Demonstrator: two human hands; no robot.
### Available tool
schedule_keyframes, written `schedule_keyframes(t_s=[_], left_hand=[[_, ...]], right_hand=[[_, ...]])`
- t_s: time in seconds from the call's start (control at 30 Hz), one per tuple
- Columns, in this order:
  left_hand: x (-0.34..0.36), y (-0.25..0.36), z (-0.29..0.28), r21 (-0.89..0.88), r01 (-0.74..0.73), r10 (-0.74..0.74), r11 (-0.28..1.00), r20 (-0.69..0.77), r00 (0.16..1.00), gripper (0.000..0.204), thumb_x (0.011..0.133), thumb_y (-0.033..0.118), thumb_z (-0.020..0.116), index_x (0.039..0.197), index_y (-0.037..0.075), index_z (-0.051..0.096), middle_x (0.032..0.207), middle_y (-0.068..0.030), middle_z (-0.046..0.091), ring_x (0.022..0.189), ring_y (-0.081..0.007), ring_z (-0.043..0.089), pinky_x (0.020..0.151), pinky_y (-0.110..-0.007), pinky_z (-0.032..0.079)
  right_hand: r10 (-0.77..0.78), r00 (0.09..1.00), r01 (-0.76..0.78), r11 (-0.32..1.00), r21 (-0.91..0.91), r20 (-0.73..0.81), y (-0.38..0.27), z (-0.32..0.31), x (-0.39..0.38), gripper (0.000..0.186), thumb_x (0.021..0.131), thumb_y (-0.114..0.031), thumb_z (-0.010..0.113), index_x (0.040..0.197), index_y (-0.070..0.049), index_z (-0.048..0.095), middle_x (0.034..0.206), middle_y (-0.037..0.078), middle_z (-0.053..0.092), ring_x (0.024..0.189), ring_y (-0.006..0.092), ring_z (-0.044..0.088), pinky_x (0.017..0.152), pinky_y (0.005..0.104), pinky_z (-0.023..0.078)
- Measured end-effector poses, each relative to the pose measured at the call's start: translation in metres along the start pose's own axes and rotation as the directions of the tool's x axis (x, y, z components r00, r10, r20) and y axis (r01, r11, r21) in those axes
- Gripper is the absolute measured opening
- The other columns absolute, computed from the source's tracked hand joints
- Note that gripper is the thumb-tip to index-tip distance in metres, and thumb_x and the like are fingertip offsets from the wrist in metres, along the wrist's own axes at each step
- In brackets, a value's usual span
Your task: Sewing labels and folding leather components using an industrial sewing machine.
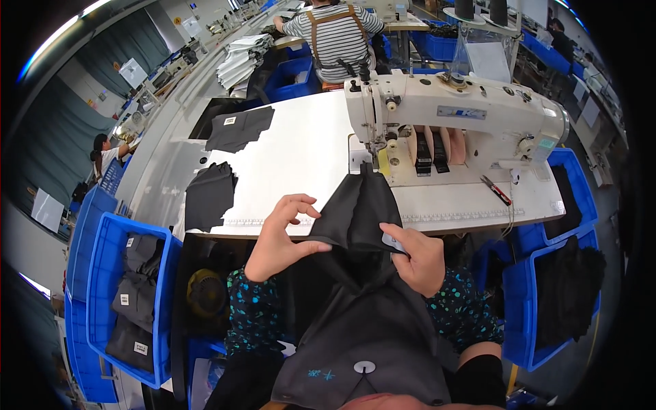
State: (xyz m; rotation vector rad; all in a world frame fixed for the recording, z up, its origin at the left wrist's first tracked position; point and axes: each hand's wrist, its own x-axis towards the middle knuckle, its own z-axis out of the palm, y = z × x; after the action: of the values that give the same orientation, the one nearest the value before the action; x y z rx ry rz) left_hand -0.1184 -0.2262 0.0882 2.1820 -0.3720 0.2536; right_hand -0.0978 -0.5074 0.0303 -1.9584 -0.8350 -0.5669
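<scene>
A dark grey-black cloth piece (352,212) hangs over the table's front edge, its narrow far end under the sewing machine's (471,113) needle area. My right hand (418,258) pinches the near right corner of this cloth, where a small pale patch shows by the fingers. At the near left corner my left hand (281,238) is open, thumb along the lower edge and fingers curved apart from it. The cloth's sides fold inward toward a central crease. Below it, a dark apron (369,335) covers my front.
Dark cut pieces (210,195) and a labelled stack (239,128) lie on the left of the white table (301,150). Red-handled snips (497,191) rest at right. Blue bins hold dark cloth at left (167,301) and right (523,314). A person in stripes (335,41) sits beyond.
</scene>
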Motion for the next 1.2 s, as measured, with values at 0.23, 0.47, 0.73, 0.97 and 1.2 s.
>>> schedule_keyframes(t_s=[0.23,0.47,0.73,0.97,1.2], left_hand=[[0.013,-0.057,0.049,-0.559,0.435,-0.259,0.706,0.367,0.893,0.043,0.101,0.023,0.066,0.134,-0.002,0.057,0.131,-0.0065,0.063,0.116,-0.0131,0.06,0.098,-0.03,0.047],[0.027,-0.061,0.068,-0.739,0.447,-0.424,0.503,0.239,0.873,0.012,0.096,0.011,0.074,0.094,-0.001,0.072,0.084,0.0013,0.071,0.077,-0.003,0.062,0.072,-0.019,0.051],[0.023,-0.055,0.035,-0.608,0.463,-0.455,0.645,0.182,0.872,0.011,0.084,0.003,0.082,0.089,-0.003,0.074,0.083,-0.0036,0.074,0.076,-0.0061,0.064,0.07,-0.021,0.054],[0.021,-0.063,0.033,-0.487,0.384,-0.381,0.784,0.11,0.918,0.014,0.08,0.004,0.085,0.087,-0.001,0.074,0.083,-0.0028,0.074,0.08,-0.0071,0.064,0.078,-0.024,0.052],[0.035,-0.06,0.045,-0.667,0.494,-0.467,0.557,0.241,0.851,0.011,0.093,0.007,0.076,0.099,-0.001,0.07,0.084,0.004,0.066,0.077,-0.0034,0.057,0.073,-0.019,0.047]], right_hand=[[0.032,0.998,-0.034,0.999,0.036,0.063,0.001,0.006,-0.004,0.058,0.071,0.006,0.061,0.128,-0.007,0.066,0.077,0.012,0.062,0.06,0.0298,0.061,0.057,0.0373,0.052],[0.262,0.929,-0.31,0.937,0.162,0.263,0.007,-0.002,-0.008,0.064,0.074,-0.001,0.073,0.137,-0.007,0.06,0.089,0.012,0.068,0.063,0.0237,0.063,0.062,0.0308,0.054],[0.333,0.892,-0.415,0.871,0.264,0.304,0.038,0.0,0.04,0.071,0.078,-0.032,0.087,0.137,-0.003,0.058,0.108,0.01,0.066,0.086,0.0177,0.062,0.068,0.0279,0.051],[0.327,0.867,-0.455,0.829,0.327,0.376,0.041,0.028,0.07,0.021,0.087,-0.015,0.079,0.089,0.005,0.072,0.077,0.009,0.068,0.065,0.015,0.061,0.062,0.0265,0.049],[0.423,0.8,-0.578,0.734,0.356,0.426,0.043,0.023,0.068,0.015,0.089,-0.01,0.078,0.085,0.004,0.072,0.074,0.006,0.07,0.062,0.0089,0.059,0.059,0.0236,0.047]])
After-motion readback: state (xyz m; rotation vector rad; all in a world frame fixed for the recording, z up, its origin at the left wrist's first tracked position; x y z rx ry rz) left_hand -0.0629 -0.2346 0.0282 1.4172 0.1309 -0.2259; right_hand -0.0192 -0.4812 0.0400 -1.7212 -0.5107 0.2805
